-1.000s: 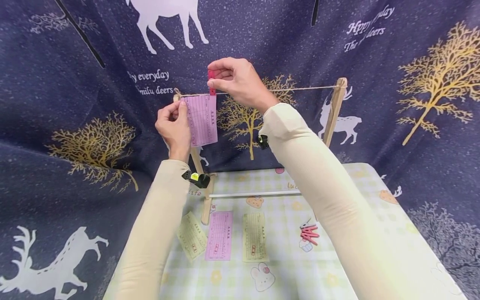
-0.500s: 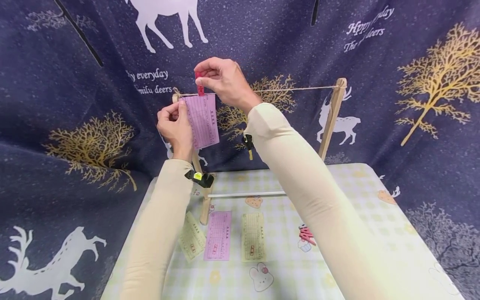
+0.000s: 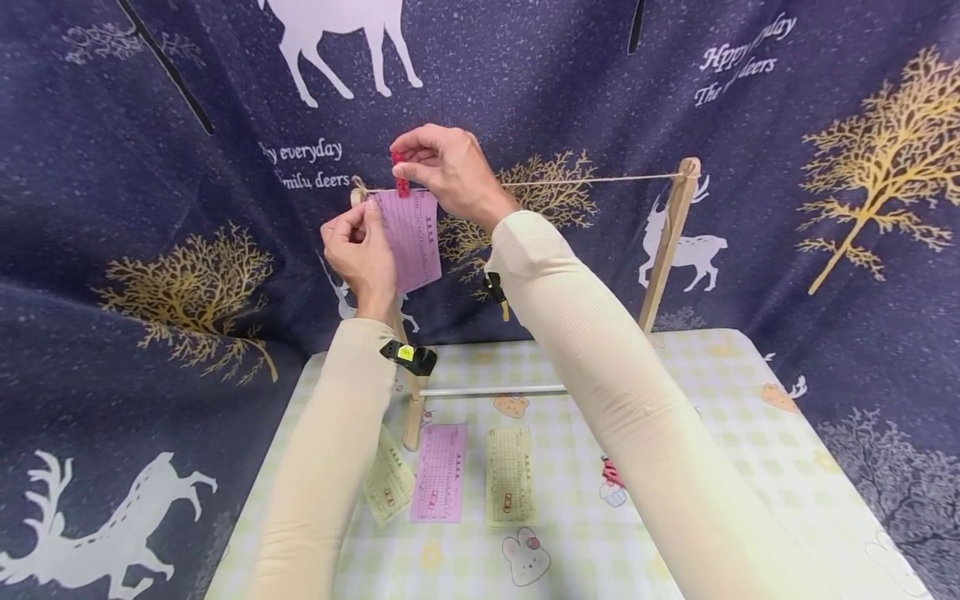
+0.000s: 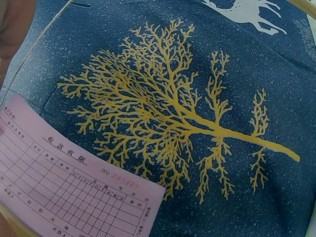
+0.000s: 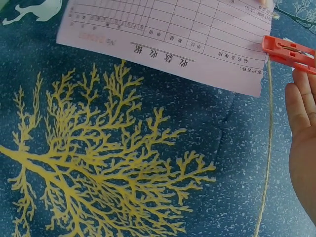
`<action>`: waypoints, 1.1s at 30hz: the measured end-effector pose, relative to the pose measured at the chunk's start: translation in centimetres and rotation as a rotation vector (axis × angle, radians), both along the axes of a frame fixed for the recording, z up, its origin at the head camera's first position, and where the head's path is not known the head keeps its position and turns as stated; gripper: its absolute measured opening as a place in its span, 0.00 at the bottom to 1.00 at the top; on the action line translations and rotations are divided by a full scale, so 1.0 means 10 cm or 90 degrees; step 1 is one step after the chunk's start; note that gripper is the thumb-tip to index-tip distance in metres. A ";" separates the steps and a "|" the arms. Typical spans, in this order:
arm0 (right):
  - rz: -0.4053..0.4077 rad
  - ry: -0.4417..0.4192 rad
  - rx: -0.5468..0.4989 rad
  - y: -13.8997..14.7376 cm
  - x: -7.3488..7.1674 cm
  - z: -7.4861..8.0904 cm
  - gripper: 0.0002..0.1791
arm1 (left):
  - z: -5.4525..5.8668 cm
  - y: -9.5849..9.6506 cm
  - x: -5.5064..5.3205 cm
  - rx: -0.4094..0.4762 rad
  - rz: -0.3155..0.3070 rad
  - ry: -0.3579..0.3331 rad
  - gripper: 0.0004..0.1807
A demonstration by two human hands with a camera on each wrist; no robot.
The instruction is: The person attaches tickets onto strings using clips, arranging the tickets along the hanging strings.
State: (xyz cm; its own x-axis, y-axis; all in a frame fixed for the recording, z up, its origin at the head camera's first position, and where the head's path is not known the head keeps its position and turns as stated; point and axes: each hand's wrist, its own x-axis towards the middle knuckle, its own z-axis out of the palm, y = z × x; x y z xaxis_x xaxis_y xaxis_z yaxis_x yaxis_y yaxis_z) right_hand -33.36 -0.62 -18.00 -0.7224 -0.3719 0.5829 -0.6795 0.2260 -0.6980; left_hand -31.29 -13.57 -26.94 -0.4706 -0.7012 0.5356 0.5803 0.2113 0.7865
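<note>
A pink receipt slip (image 3: 416, 242) hangs at the left end of a twine line (image 3: 585, 180). My left hand (image 3: 363, 254) pinches its upper left corner between thumb and fingers, close to the left post. Above the slip, my right hand (image 3: 450, 167) pinches a red clothespin (image 3: 402, 185) upright by its upper end. In the right wrist view the tip of the clothespin (image 5: 289, 52) overlaps the slip's top edge at the twine (image 5: 268, 148). The slip's printed face (image 4: 89, 182) fills the lower left of the left wrist view.
A wooden post (image 3: 670, 242) carries the twine's right end; a white rod (image 3: 495, 390) runs low across the stand. On the checked tablecloth (image 3: 570, 533) lie a pink slip (image 3: 438, 475) and two yellow slips, one upright (image 3: 510, 475), one slanted (image 3: 390, 479). Red clothespins (image 3: 612, 473) show beside my right sleeve.
My right hand has moved left with the clothespin, from the slip's right corner to about the middle of its top edge. My left hand has kept its pinch on the corner.
</note>
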 end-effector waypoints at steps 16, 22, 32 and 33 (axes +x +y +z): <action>0.023 0.049 -0.004 0.00 0.00 -0.08 0.13 | 0.00 0.01 0.00 0.015 -0.010 -0.024 0.06; 0.021 0.073 -0.007 0.01 0.01 -0.10 0.11 | 0.02 0.02 0.01 0.015 -0.006 -0.032 0.06; 0.017 0.076 0.040 -0.01 0.00 -0.12 0.13 | 0.04 0.02 0.02 0.018 -0.014 -0.037 0.06; 0.015 0.075 0.044 -0.01 0.00 -0.12 0.14 | 0.03 0.02 0.01 0.014 -0.015 -0.036 0.06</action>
State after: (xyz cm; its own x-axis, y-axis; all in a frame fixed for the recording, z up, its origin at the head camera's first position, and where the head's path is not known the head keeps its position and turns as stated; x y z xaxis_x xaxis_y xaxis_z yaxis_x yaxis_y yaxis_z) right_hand -33.39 -0.69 -19.18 -0.6410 -0.4299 0.6358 -0.7616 0.2538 -0.5963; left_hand -31.16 -13.35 -26.62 -0.5163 -0.7012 0.4918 0.5395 0.1797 0.8226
